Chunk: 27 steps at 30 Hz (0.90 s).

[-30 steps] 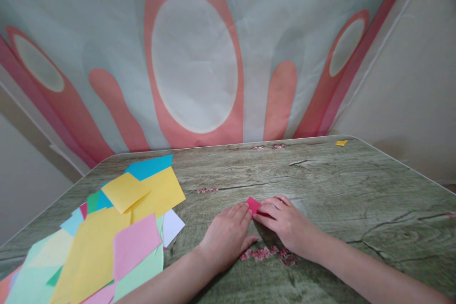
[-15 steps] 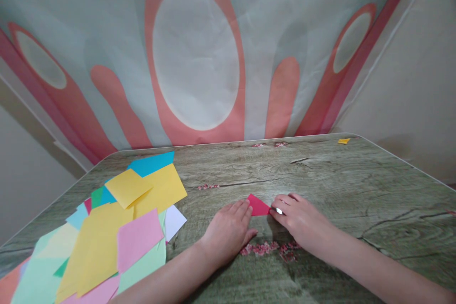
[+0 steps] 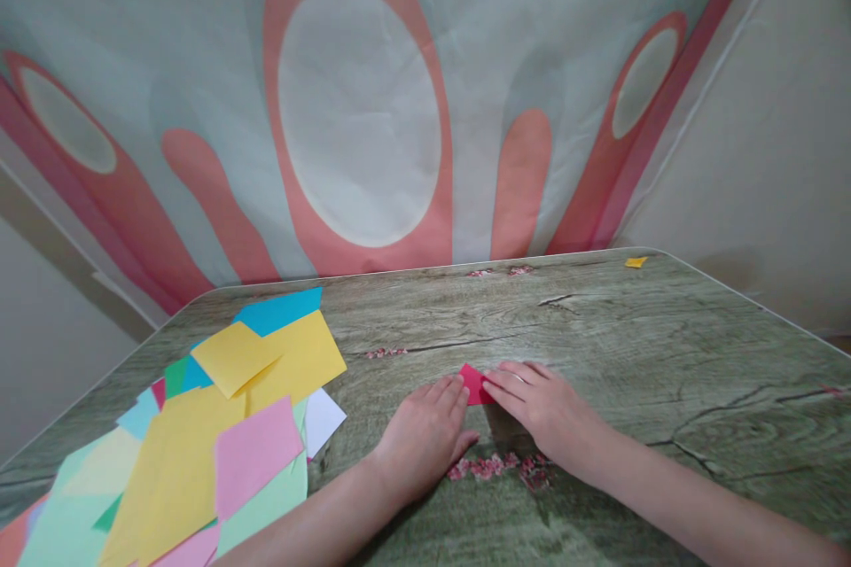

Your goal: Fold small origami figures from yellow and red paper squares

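A small folded piece of red paper (image 3: 474,384) lies on the wood-patterned table between my hands. My left hand (image 3: 425,430) rests flat on the table, its fingertips on the paper's left part and its thumb stretched out toward the right. The fingers of my right hand (image 3: 535,403) lie stretched over the paper's right part and hide it. Between the two sets of fingertips only a short stretch of red shows. A ring sits on a finger of my right hand.
At the left lies a spread pile of coloured paper sheets, among them a yellow sheet (image 3: 176,461), a pink sheet (image 3: 256,456) and a blue sheet (image 3: 283,310). A small folded yellow paper (image 3: 636,262) lies near the far right corner. A patterned cloth (image 3: 465,44) hangs behind the table (image 3: 425,319).
My right hand has moved left from the paper's right tip onto the paper, covering more of it. The left hand stays in place. The view has shifted slightly.
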{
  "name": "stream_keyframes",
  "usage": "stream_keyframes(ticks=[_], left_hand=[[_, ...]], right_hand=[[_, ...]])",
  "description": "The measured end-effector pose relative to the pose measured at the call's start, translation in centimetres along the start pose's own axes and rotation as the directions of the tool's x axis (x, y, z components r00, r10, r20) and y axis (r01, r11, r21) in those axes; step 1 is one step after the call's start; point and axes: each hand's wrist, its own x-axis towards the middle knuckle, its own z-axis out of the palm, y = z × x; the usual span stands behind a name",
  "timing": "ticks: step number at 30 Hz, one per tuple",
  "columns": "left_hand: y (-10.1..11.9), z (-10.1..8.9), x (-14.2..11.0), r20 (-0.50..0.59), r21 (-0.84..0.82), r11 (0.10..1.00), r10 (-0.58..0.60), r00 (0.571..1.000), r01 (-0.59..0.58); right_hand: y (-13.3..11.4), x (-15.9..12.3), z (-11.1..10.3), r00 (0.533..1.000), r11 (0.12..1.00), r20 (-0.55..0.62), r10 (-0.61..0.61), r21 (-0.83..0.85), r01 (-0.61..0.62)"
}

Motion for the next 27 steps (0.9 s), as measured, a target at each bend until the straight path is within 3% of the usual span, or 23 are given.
stream_keyframes(ticks=[5, 16, 27], left_hand=[[0.1, -0.2, 0.0, 0.028, -0.009, 1.000, -0.001, 1.000, 0.001], [0.4, -0.7, -0.5, 0.037, -0.042, 0.999, 0.009, 0.999, -0.007], [0.2, -2.9, -0.7, 0.113, -0.023, 0.993, -0.113, 0.987, 0.117]], right_hand=[[-0.8, -0.3, 1.2, 0.999, 0.998, 0.024, -0.024, 0.067, 0.023], [-0.9, -0.4, 1.4, 1.000, 0.991, 0.009, 0.007, 0.132, -0.008], [-0.6, -0.2, 0.9, 1.000, 0.987, 0.006, 0.006, 0.159, -0.006]])
